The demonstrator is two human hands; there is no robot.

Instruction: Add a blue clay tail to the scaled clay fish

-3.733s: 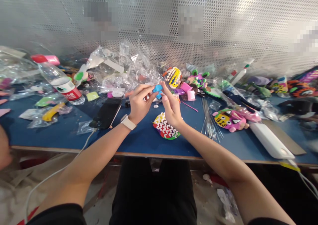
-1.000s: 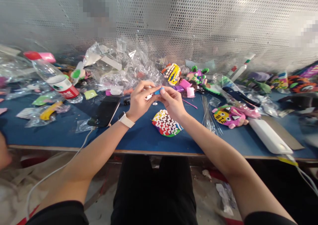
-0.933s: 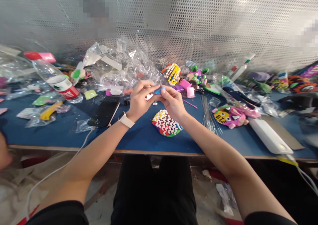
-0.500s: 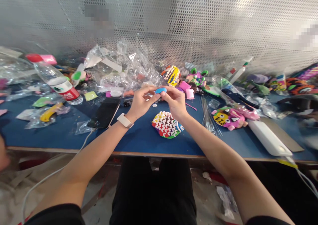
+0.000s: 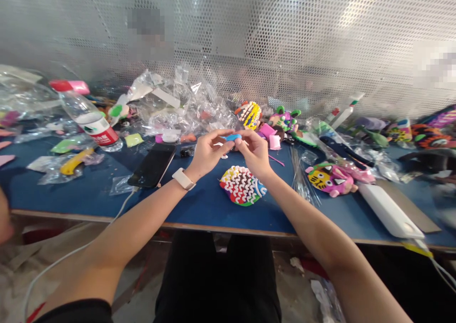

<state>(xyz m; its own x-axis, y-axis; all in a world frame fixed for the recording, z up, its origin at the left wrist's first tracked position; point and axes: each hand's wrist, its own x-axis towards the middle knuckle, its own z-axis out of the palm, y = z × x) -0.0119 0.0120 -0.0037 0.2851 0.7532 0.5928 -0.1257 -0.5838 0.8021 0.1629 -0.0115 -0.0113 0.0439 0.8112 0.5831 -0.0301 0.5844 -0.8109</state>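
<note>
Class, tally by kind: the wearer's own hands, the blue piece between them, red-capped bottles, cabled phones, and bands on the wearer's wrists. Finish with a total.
Hands (left hand, right hand): 2
Blue piece: 1
Red-capped bottle: 1
Cabled phone: 1
Pale wristband: 1
Total: 6

The phone (image 5: pixel 152 165) lies on the table (image 5: pixel 201 206), right of the bottle (image 5: pixel 100 129).

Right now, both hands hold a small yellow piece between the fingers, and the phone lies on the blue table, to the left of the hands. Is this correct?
The piece held by the left hand and right hand is blue, not yellow, as the head view shows; the rest is right.
</note>
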